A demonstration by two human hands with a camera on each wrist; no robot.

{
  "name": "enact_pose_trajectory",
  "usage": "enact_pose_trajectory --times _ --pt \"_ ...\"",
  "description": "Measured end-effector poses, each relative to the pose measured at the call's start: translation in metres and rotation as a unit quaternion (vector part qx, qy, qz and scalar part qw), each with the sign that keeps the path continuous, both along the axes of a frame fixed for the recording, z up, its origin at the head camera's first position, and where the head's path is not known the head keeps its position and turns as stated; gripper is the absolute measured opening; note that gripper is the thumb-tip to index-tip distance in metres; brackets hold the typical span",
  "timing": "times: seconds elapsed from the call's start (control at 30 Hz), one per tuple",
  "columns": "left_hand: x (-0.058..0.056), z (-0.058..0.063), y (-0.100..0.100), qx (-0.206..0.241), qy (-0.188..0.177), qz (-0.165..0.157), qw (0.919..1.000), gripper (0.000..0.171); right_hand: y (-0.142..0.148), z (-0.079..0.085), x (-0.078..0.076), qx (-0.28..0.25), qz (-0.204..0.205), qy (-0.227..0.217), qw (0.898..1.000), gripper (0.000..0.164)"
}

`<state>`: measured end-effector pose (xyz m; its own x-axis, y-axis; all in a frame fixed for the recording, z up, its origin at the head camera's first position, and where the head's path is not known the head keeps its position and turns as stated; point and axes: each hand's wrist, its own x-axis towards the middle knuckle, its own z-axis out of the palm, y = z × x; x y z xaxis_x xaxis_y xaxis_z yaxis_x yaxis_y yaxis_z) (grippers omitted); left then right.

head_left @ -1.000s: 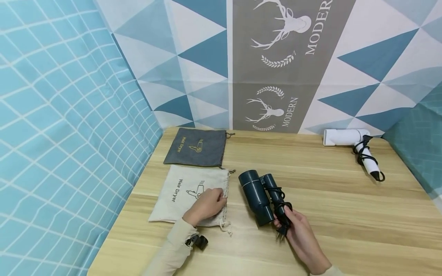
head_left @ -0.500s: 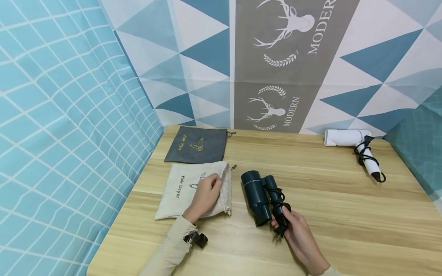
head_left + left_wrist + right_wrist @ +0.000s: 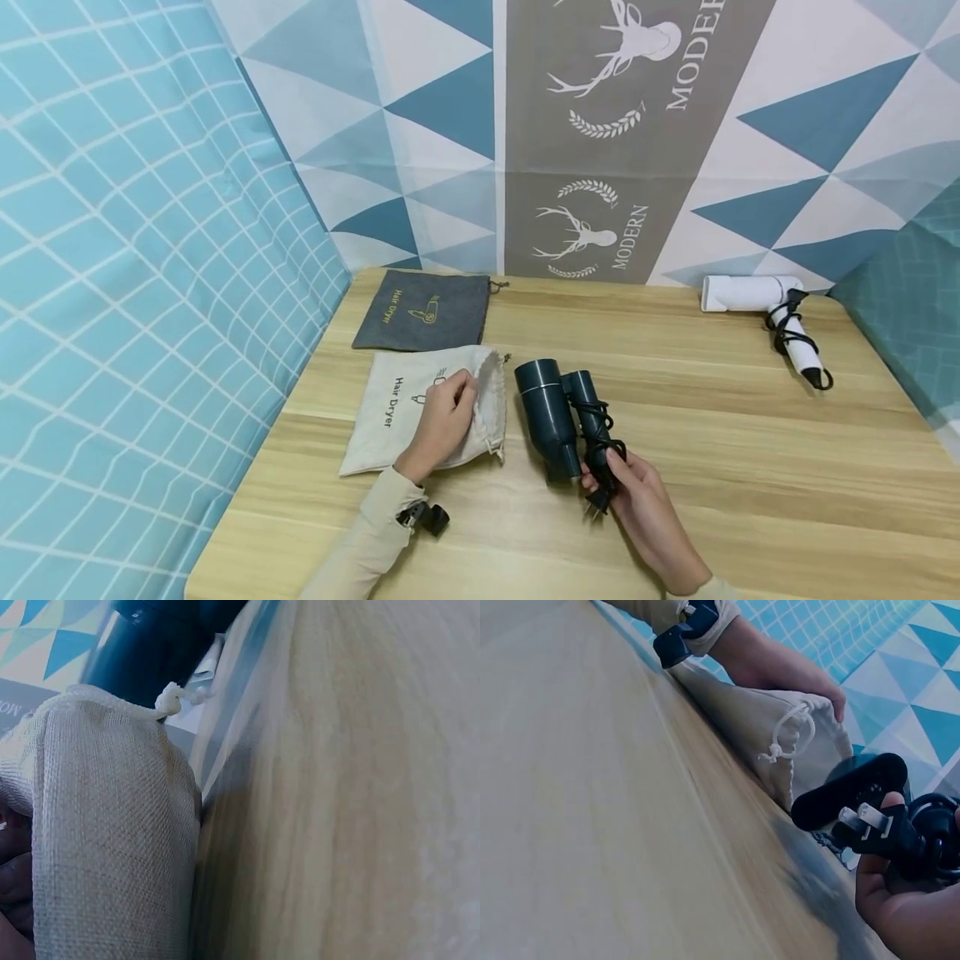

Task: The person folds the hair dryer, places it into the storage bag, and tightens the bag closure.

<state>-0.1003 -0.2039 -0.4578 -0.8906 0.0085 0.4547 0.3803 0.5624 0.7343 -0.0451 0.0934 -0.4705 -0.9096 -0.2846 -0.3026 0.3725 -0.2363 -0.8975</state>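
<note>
Tabletop woodgrain under pale bag; patterned backdrop behind.

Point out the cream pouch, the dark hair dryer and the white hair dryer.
Cream pouch [image 3: 408, 421]: head view, cloth beside its lettering.
Dark hair dryer [image 3: 548, 412]: head view, barrel's middle.
White hair dryer [image 3: 752, 294]: head view, barrel's middle.

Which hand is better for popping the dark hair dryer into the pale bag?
Probably the right hand: it grips the dark hair dryer by its handle, beside the pale bag. The left hand is holding the bag's mouth open.
</note>
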Motion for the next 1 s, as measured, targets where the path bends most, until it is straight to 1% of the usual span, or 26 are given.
enact_pose_trajectory --times 0.1,0.2,0.33,0.43,0.6,0.7,0.83,0.93,1.0 --pt "0.001 0.004 0.004 -0.018 0.014 -0.022 0.9995 0.036 0.002 0.002 -0.002 -0.003 0.031 0.025 0.999 0.055" --pt "0.005 0.008 0.009 -0.046 0.016 -0.042 0.9979 0.034 0.004 0.001 -0.001 -0.013 0.064 0.034 0.997 0.051" --pt "0.013 0.013 0.015 -0.097 0.016 -0.043 0.9942 0.031 0.003 -0.003 0.002 -0.020 0.113 0.049 0.992 0.043" --pt "0.014 0.018 0.019 -0.134 0.024 -0.041 0.9898 0.030 0.001 -0.003 0.005 -0.013 0.131 0.067 0.989 0.041" --pt "0.015 0.027 0.025 -0.182 0.043 -0.056 0.9807 0.029 -0.001 0.001 0.006 0.019 0.133 0.105 0.985 0.040" --pt "0.015 0.032 0.029 -0.197 0.043 -0.073 0.9768 0.027 -0.002 0.006 0.005 0.052 0.131 0.129 0.982 0.037" --pt "0.011 0.038 0.035 -0.217 0.026 -0.104 0.9702 0.026 -0.002 0.013 0.005 0.094 0.119 0.155 0.976 0.032" --pt "0.006 0.044 0.038 -0.232 0.006 -0.125 0.9645 0.027 -0.003 0.018 0.004 0.117 0.110 0.187 0.969 0.028" --pt "0.003 0.051 0.039 -0.243 -0.008 -0.141 0.9598 0.028 -0.003 0.022 0.005 0.131 0.103 0.211 0.963 0.025"
